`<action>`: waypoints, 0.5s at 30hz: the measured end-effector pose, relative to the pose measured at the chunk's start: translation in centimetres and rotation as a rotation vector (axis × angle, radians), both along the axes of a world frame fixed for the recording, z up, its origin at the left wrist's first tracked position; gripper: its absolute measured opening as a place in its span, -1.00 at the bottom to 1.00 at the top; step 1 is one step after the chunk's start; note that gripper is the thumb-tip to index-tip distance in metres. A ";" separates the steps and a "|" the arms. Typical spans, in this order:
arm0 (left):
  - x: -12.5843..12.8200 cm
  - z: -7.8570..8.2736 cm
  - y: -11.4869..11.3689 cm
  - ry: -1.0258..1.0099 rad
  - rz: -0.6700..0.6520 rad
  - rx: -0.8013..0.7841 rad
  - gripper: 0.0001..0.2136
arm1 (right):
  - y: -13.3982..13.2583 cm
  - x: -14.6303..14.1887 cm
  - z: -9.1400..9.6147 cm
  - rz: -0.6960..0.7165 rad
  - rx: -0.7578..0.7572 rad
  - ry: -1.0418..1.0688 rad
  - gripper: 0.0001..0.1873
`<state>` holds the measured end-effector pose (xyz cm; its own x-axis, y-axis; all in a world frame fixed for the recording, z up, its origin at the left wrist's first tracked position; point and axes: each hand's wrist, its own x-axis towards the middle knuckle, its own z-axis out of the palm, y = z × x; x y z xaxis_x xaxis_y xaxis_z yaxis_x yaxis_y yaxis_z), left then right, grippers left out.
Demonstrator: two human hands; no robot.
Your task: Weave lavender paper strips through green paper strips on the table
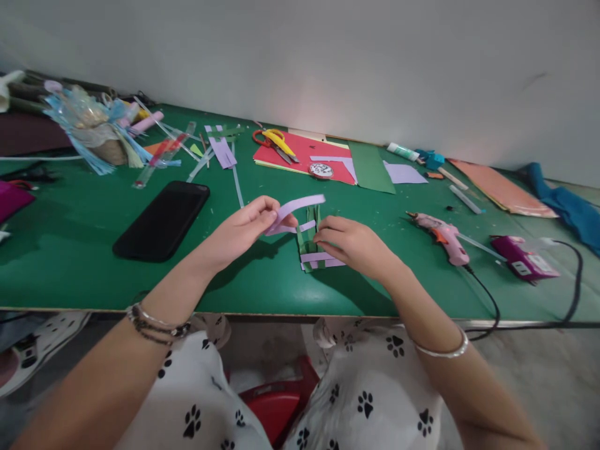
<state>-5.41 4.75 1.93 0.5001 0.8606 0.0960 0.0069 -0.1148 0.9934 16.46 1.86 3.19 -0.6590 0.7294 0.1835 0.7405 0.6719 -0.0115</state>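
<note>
My left hand (246,228) is closed in a pinch on a lilac paper strip (300,205) that curls up and to the right. My right hand (352,245) presses its bent fingers on a small woven piece (313,249) of green and lilac paper strips lying on the green table (70,250). The lilac strip runs into that weave between the green strips. Both hands are close together near the table's front edge.
A black phone (162,220) lies left of my hands. A pink glue gun (443,236) and a purple device (522,257) with black cables lie at the right. Farther back are red and green paper sheets (328,164), yellow-handled scissors (276,141), loose strips and a decorated basket (96,128).
</note>
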 end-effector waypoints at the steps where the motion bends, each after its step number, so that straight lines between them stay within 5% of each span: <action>1: -0.1 -0.1 0.0 -0.020 -0.001 0.011 -0.84 | -0.1 0.0 -0.1 -0.006 -0.006 0.018 -0.72; 15: 1.3 -0.1 -0.2 0.543 0.140 0.152 -0.86 | -0.4 -0.6 -0.5 -0.033 -0.084 0.128 -0.73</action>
